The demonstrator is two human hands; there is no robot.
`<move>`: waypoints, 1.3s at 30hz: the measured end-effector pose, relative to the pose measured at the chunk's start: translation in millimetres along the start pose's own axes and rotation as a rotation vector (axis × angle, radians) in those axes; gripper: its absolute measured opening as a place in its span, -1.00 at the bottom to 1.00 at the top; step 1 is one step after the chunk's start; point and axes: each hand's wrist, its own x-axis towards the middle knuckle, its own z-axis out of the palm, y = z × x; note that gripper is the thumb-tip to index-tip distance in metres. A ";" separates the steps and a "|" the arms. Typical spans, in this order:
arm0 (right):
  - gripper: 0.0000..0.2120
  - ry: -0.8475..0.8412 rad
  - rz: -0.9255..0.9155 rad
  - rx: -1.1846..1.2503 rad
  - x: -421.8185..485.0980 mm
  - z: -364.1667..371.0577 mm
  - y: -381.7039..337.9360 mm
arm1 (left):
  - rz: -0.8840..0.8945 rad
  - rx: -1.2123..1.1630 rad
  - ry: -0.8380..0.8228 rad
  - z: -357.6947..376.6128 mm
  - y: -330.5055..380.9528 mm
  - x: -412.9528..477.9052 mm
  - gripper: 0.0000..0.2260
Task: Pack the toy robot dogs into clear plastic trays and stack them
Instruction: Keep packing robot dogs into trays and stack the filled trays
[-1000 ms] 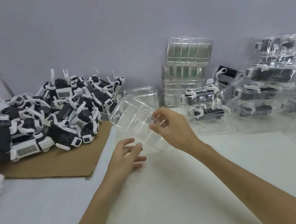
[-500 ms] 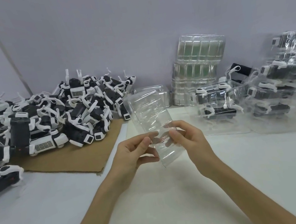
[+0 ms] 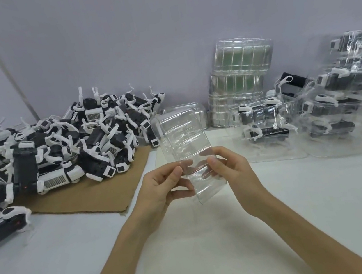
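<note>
Head view: both hands are raised above the white surface (image 3: 215, 238); the left hand (image 3: 162, 187) pinches the near left edge of an empty clear tray (image 3: 184, 136) between thumb and fingers; the right hand (image 3: 230, 171) pinches the near right edge likewise; the tray tilts up and away, off the surface. It may be a single tray or two nested; the clear plastic makes that hard to tell. It looks light, thin and springy, likely slick and easy to crease; best held by the rim, not squeezed across the hollow. The toy dogs (image 3: 70, 149) lie heaped on cardboard (image 3: 85, 194) at left, well apart; spare trays (image 3: 239, 80) lean at the back wall; packed trays (image 3: 347, 98) are stacked at right.
</note>
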 end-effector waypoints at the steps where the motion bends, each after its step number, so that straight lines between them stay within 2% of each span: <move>1: -0.83 0.001 -0.001 0.000 0.0 0.0 0.1 | 0.004 0.008 0.008 0.4 0.6 0.0 -0.79; 5: -0.79 -0.037 -0.041 -0.068 -1.2 2.9 0.4 | 0.028 0.048 0.047 1.7 1.1 -0.2 -0.81; 10: -0.32 -0.021 -0.058 -0.270 -6.2 11.3 6.7 | 0.021 0.109 0.065 1.5 -2.3 -1.0 -0.84; 12: -0.24 0.002 -0.090 -0.324 -7.0 12.0 9.5 | 0.026 0.141 0.053 2.4 -1.7 -1.9 -0.88; 15: -0.27 0.026 -0.161 -0.398 -6.0 10.2 11.5 | 0.035 0.158 0.020 3.4 -1.7 -2.6 -0.83; 20: -0.33 -0.003 -0.257 -0.439 -8.2 9.9 10.1 | -0.003 0.064 -0.042 6.5 -4.3 -3.1 -0.86; 22: -0.33 0.004 -0.270 -0.419 -9.3 11.4 9.8 | -0.043 0.017 -0.060 8.2 -4.2 -2.7 -0.79; 25: -0.26 0.035 -0.272 -0.414 -9.6 12.4 11.3 | -0.044 0.048 -0.076 12.6 -4.7 -1.4 -0.69; 28: -0.20 0.070 -0.290 -0.420 -9.6 12.5 12.1 | -0.042 0.061 -0.087 12.5 -3.7 -2.1 -0.70; 32: -0.22 0.062 -0.331 -0.483 -10.1 11.5 14.7 | -0.054 0.058 -0.158 10.8 -0.3 -5.9 -0.73; 39: 0.05 0.077 -0.404 -0.639 -8.5 10.5 17.9 | -0.075 0.069 -0.123 11.0 2.8 -6.4 -0.76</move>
